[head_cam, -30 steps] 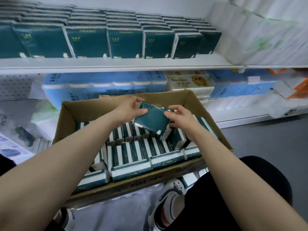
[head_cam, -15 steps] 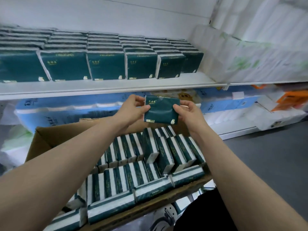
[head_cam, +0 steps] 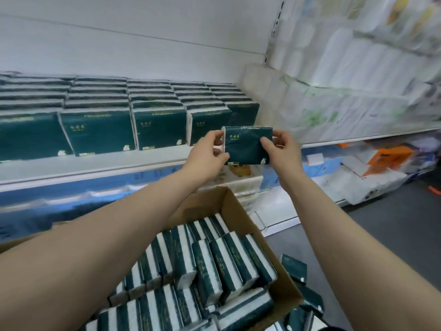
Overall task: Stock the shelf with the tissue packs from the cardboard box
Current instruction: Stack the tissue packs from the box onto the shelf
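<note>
A dark green tissue pack (head_cam: 245, 146) is held upright between both hands, just in front of the white shelf (head_cam: 100, 169). My left hand (head_cam: 210, 151) pinches its left edge and my right hand (head_cam: 280, 149) grips its right edge. On the shelf stand rows of matching green packs (head_cam: 100, 130), the rightmost row ending close behind the held pack. Below my arms the open cardboard box (head_cam: 241, 211) holds several more green and white packs (head_cam: 210, 266).
Large white bundles of paper rolls (head_cam: 346, 111) fill the shelf to the right. Blue and white packs (head_cam: 71, 197) lie on the lower shelf behind the box. A few loose green packs (head_cam: 296, 271) lie on the grey floor right of the box.
Both hands have lifted the tissue pack out of the box and carried it up and forward to shelf height, turning it upright. The view has tilted upward.
</note>
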Demonstrator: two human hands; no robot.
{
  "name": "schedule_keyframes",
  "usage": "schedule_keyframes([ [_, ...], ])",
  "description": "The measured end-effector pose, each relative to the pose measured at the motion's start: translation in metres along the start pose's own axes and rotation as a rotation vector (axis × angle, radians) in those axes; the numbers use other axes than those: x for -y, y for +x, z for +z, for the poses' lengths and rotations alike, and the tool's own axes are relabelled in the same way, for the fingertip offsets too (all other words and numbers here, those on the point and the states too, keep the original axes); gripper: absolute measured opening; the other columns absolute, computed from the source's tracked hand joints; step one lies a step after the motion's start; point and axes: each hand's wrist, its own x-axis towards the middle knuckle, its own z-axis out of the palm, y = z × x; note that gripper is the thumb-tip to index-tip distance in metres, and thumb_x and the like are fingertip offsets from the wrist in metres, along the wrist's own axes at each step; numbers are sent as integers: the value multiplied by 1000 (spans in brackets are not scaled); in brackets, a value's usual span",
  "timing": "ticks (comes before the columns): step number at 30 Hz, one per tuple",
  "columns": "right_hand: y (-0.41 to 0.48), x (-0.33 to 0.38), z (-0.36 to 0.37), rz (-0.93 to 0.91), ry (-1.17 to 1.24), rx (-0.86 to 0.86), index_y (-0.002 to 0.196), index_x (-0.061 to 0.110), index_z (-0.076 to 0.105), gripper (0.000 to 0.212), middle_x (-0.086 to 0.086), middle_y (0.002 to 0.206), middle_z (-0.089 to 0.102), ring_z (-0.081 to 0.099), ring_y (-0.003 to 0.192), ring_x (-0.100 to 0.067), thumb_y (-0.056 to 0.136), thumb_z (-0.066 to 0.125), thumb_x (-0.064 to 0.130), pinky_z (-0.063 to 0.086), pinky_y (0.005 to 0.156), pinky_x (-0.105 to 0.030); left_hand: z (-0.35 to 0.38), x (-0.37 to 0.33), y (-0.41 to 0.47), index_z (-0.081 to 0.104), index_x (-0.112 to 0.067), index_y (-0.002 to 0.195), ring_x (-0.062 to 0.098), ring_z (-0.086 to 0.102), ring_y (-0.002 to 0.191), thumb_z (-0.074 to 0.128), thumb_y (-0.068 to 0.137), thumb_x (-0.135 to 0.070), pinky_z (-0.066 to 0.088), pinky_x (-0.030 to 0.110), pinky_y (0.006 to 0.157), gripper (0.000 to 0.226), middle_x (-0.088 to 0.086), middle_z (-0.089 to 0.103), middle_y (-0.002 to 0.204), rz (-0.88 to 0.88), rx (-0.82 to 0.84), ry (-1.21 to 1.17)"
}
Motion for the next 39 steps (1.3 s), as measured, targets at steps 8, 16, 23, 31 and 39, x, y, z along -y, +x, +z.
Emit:
schedule_keyframes([
  [8,40,-6,9,-96,-106,-88,127,21,57,30,7,103,63,60,90,-7,97,58,20,52,76,-20,22,4,44,34,-28,147,16,57,103,58,93,-14,49,36,100,60,5,48,125,55,28,78],
  [16,42,-35,26,-122,49,-82,138,23,43,45,6,123,60,60,102,3,96,57,10,49,87,-12,34,16,51,20,-23,154,2,46,105,54,97,-13,39,22,101,67,1,31,151,97,47,103],
  [23,50,-42,36,-156,17,-39,138,22,37,46,0,138,52,56,116,-7,97,57,13,45,103,-23,35,20,53,14,-22,155,4,42,110,51,98,-13,33,16,98,69,1,30,144,81,55,142],
  [31,61,-44,40,-172,-137,27,136,19,47,38,4,131,55,53,114,-6,99,55,18,45,99,-24,34,20,56,13,-19,155,2,40,115,53,98,-15,39,28,109,70,1,27,155,77,81,173],
  [39,53,-40,40,-176,-254,61,144,23,46,45,10,127,55,54,105,-7,100,53,24,46,97,-30,28,18,49,15,-19,155,17,44,133,52,99,-16,37,26,108,68,1,20,159,65,108,148],
])
